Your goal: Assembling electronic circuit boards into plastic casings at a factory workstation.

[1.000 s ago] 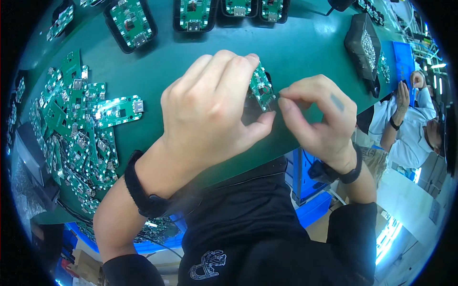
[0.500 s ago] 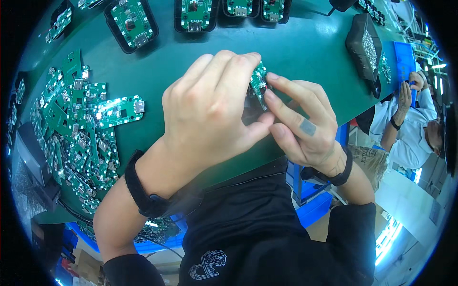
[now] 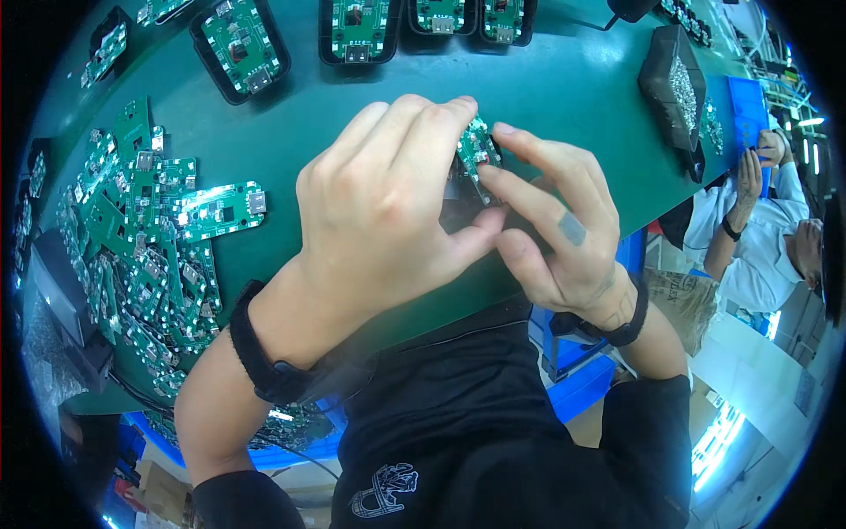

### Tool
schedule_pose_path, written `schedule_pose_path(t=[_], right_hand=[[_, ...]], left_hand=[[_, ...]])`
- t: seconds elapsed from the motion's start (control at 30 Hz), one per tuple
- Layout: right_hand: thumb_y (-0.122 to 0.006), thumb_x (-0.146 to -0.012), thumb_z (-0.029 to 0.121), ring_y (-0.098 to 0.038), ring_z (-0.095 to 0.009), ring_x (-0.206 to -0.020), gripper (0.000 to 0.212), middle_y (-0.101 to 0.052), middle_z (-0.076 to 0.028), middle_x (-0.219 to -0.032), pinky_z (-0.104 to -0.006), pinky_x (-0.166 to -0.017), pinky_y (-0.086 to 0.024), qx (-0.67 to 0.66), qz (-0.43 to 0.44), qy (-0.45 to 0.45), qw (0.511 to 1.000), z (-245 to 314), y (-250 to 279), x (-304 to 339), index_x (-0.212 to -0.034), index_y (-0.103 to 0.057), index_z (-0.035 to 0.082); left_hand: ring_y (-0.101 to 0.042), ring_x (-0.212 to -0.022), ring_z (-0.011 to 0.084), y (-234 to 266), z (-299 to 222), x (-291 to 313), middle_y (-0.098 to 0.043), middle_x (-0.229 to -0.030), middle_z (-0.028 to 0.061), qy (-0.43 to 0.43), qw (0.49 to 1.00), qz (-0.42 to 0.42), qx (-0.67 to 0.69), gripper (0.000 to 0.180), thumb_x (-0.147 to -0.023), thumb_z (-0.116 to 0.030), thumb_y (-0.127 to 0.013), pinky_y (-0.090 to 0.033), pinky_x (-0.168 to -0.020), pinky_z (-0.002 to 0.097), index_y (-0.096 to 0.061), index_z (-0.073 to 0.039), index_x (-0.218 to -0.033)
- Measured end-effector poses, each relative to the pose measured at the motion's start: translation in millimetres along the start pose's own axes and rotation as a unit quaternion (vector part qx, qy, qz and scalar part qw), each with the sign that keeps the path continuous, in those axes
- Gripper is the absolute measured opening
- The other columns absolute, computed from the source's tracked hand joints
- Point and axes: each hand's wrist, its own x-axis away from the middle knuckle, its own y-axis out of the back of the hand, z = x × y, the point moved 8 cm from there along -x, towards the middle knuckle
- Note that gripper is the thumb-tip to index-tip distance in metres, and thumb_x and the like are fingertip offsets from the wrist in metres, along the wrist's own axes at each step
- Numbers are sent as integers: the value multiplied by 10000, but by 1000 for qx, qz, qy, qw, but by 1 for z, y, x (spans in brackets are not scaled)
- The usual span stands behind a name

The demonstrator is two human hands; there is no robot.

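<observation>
My left hand [image 3: 374, 198] is closed around a small green circuit board [image 3: 476, 148], which shows at its fingertips above the table. Most of that board's left side is hidden behind the fingers. My right hand [image 3: 568, 225] is curved at the board's right side, its fingers apart. One right fingertip meets the board's edge, while the index finger stands off it. What lies under the board between the two hands is mostly hidden.
Loose circuit boards [image 3: 145, 238] are heaped on the left. Black cases with boards [image 3: 240, 48] line the far side of the green table [image 3: 564, 84]. Far right are a dark tray of small metal parts [image 3: 680, 97], a blue bin [image 3: 747, 110] and another person [image 3: 762, 220].
My right index finger has lifted slightly away from the board, and more of the board's right side shows. The left hand has shifted a little to the left.
</observation>
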Motion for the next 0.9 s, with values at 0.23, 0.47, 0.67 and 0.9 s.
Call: schedule_pose_path(t=[0.23,0.47,0.67,0.9], right_hand=[[-780,-767,182,-682,-309,-982,410,-709,-171,-1255,-382,-823,-591,27,-9,16,999,0,-2,10,-1155,-777,50],[-790,-740,150,-694,-293,-925,376,-730,-159,-1218,-359,-775,-600,43,-23,50,998,2,3,7,-1100,-782,42],[-787,-740,150,-696,-293,-918,369,-735,-162,-1207,-356,-764,-602,40,-31,55,997,2,1,6,-1091,-782,36],[-798,-763,184,-688,-326,-978,372,-705,-176,-1262,-388,-829,-592,7,-15,-5,1000,-3,-2,3,-1104,-767,39]], left_hand=[[-714,-903,324,-1,-1,2,-736,-1028,141,0,1000,3,-2,659,-564,-140,-913,-584,-786,388,-694,-21,-1175],[-714,-895,321,-1,-1,0,-737,-1028,140,0,1000,7,4,649,-566,-138,-916,-585,-782,385,-697,-23,-1167],[-711,-885,319,-1,-1,1,-734,-1016,134,-5,1000,8,5,664,-558,-143,-923,-583,-773,383,-698,-23,-1170],[-703,-865,318,-1,-2,1,-729,-1005,131,-23,1000,3,2,674,-561,-175,-930,-576,-755,383,-702,-26,-1178]])
